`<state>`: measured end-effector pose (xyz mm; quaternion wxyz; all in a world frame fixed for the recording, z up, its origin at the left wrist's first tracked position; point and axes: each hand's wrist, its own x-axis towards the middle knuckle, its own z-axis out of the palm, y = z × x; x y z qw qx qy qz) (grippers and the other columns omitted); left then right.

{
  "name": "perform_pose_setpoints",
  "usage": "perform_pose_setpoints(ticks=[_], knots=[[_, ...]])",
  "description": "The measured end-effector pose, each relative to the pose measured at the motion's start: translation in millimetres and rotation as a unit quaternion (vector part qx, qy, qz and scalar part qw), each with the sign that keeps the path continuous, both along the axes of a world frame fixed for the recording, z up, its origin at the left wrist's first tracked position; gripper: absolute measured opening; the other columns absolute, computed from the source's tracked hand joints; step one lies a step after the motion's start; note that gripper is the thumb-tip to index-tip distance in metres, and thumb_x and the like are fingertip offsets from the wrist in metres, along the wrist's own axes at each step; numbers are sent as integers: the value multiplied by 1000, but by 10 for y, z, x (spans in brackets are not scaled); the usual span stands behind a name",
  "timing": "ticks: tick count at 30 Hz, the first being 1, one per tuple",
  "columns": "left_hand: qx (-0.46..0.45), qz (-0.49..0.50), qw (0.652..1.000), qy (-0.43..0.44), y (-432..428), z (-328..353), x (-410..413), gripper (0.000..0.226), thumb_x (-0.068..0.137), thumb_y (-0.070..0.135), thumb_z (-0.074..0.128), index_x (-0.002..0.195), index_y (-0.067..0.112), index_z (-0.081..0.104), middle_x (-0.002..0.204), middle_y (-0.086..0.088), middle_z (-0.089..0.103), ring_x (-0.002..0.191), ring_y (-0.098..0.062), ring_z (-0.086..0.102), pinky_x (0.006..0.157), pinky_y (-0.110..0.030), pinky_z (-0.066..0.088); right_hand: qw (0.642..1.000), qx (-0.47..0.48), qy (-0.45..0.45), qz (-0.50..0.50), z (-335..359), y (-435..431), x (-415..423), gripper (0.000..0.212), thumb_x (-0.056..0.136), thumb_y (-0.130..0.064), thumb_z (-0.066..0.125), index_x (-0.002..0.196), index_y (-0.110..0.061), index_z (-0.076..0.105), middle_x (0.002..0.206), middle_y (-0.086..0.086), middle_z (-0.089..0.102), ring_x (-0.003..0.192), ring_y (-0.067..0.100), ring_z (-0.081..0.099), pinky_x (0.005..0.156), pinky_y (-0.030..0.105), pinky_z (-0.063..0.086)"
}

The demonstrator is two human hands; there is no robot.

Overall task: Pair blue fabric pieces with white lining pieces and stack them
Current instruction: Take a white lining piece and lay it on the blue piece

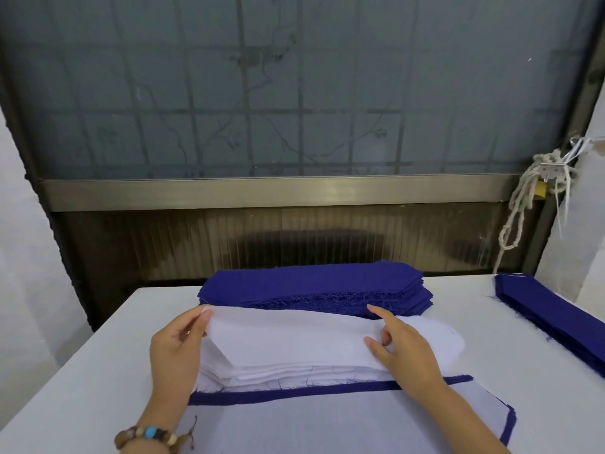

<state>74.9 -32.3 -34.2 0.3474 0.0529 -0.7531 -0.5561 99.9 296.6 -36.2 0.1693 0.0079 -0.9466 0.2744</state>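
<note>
A stack of white lining pieces (294,358) lies in the middle of the table. My left hand (178,348) pinches the left end of the top white piece (288,326) and lifts its edge. My right hand (401,348) holds the same piece near its right end, index finger stretched out. Behind the white stack sits a thick pile of blue fabric pieces (311,285) with frayed edges. Nearest me lies a paired piece (327,417), white lining on top of blue, with a blue border showing.
A second stack of blue pieces (553,316) lies at the table's right edge. The white table (82,381) ends at a window wall behind. A knotted white rope (523,204) hangs at the right of the window frame.
</note>
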Motion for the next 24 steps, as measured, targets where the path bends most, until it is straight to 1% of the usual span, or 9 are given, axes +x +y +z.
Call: perform_pose_setpoints(ticks=[1, 4, 6, 9, 12, 16, 19, 21, 24], knots=[[8, 0, 1000, -6, -11, -6, -10, 16, 90, 20, 63, 105, 24, 69, 95, 7, 66, 82, -2, 59, 75, -9, 44, 1000, -5, 0, -2, -1, 4, 1, 51, 93, -36, 60, 139, -36, 39, 75, -14, 48, 74, 7, 50, 68, 11, 40], [24, 11, 999, -36, -33, -49, -38, 21, 90, 22, 64, 110, 18, 71, 93, 10, 64, 81, -3, 57, 81, -19, 42, 1000, -9, 0, -13, -8, 26, -9, 26, 93, -32, 60, 119, -32, 55, 74, -14, 45, 71, 6, 48, 62, 10, 37], [25, 12, 999, -46, -36, -78, -51, 22, 90, 22, 64, 110, 16, 71, 93, 9, 64, 81, -5, 57, 82, -22, 43, 1000, -18, -5, -18, -19, 49, -20, 17, 92, -28, 61, 109, -28, 56, 75, -14, 46, 70, 7, 47, 61, 11, 38], [22, 14, 998, -58, -60, -118, -73, 24, 90, 22, 64, 110, 12, 71, 95, 5, 65, 88, -15, 59, 85, -28, 44, 999, -46, 1, -20, -26, 94, -36, 14, 90, -21, 63, 102, -23, 56, 80, -9, 49, 70, 9, 47, 63, 14, 38], [21, 14, 997, -77, -66, -142, -90, 26, 90, 24, 64, 110, 9, 71, 95, 2, 65, 91, -21, 60, 87, -33, 47, 999, -29, -7, -43, -13, 198, -47, 17, 87, -22, 64, 104, -20, 59, 90, -6, 51, 78, 9, 50, 68, 15, 38], [21, 12, 996, -92, -60, -157, -96, 25, 91, 23, 63, 108, 7, 71, 92, 0, 65, 88, -22, 60, 84, -32, 46, 991, 19, -29, -126, 24, 407, -52, 31, 83, -32, 64, 112, -22, 62, 94, -4, 50, 90, 15, 45, 74, 23, 36], [22, 15, 994, -101, -54, -160, -99, 24, 91, 25, 63, 106, 8, 71, 89, 0, 65, 83, -18, 59, 82, -31, 46, 978, 53, -49, -196, 40, 525, -36, 39, 86, -38, 60, 123, -27, 58, 113, 0, 51, 104, 20, 44, 81, 26, 37], [22, 20, 993, -111, -50, -159, -101, 24, 91, 25, 63, 107, 9, 71, 91, 0, 64, 84, -18, 59, 84, -32, 46, 970, 66, -51, -229, 45, 559, -20, 39, 87, -41, 58, 124, -29, 57, 121, 0, 48, 109, 21, 42, 86, 27, 38], [15, 22, 992, -121, -48, -161, -99, 27, 92, 26, 62, 110, 7, 70, 94, -1, 63, 89, -20, 58, 88, -35, 46, 962, 69, -42, -260, 52, 568, -1, 33, 87, -41, 58, 118, -30, 59, 123, -1, 44, 111, 22, 40, 87, 29, 35]])
